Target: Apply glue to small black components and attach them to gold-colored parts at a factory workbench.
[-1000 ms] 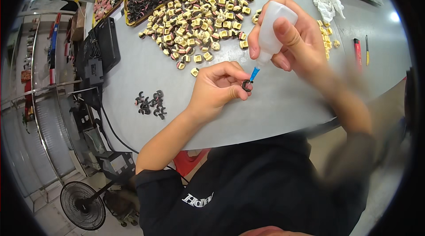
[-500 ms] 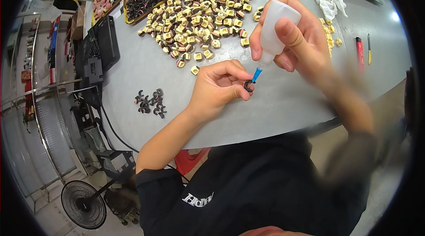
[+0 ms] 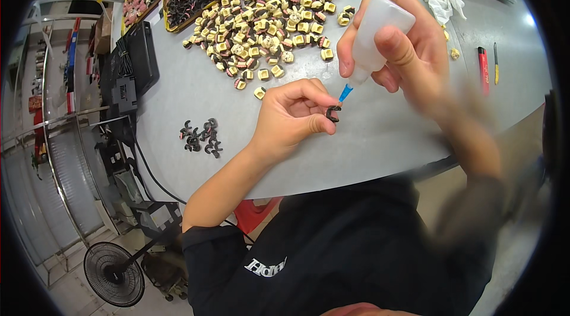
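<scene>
Left hand [image 3: 291, 117] pinches a small dark curved part [image 3: 332, 114] steady — right hand [image 3: 404, 49] grips a tilted white squeeze bottle [image 3: 377, 34], blue nozzle [image 3: 345, 93] aimed at it.

Glue bottle tip met a small dark clip, centre frame.
The small black C-shaped piece [image 3: 332, 114] was pinched just right of centre; the translucent white squeeze bottle [image 3: 375, 37] tilted above it, upper right, its blue nozzle [image 3: 345, 93] touching the piece.

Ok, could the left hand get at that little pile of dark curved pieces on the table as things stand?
Probably yes: the pile lies in the open beside the left hand with bare table between, but its fingers already pinch a dark piece.
</scene>
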`<state>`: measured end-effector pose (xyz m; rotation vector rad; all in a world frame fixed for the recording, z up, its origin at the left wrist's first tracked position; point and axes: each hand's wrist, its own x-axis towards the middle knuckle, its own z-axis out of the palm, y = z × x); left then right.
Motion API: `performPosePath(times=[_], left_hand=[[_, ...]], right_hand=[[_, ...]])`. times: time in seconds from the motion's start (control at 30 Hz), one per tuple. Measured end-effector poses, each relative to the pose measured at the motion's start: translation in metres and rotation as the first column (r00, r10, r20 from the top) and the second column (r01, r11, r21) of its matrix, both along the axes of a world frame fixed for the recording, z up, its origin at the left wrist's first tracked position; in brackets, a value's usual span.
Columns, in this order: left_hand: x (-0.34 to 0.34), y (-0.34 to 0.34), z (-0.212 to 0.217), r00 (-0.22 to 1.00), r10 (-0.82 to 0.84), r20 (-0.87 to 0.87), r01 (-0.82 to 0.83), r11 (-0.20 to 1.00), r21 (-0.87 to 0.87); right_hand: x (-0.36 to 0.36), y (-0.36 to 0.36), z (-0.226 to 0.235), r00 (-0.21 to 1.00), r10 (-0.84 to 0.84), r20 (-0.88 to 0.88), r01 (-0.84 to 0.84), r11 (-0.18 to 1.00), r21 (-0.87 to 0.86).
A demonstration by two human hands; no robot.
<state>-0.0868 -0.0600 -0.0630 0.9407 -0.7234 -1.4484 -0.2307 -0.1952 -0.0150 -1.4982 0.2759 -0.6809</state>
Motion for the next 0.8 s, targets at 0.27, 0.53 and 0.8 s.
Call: performPosePath(times=[0.27, 0.53, 0.8], left_hand=[[0.0002, -0.0008, -0.0001, 1.0, 0.0, 0.014, 0.0, 1.0, -0.001], [0.004, 0.0, -0.0047, 0.997, -0.035, -0.073, 0.029, 0.996, -0.08], [0.0038, -0.0005, -0.005, 0.997, -0.033, -0.064, 0.027, 0.996, -0.086]], right_hand=[[-0.0002, 0.0004, 0.0009, 1.0, -0.013, -0.001, 0.013, 0.999, -0.041], [-0.0013, -0.0011, 0.0017, 1.0, -0.003, -0.021, 0.001, 0.998, -0.065], [-0.002, -0.0023, 0.0021, 1.0, 0.009, -0.016, -0.009, 0.998, -0.058]])
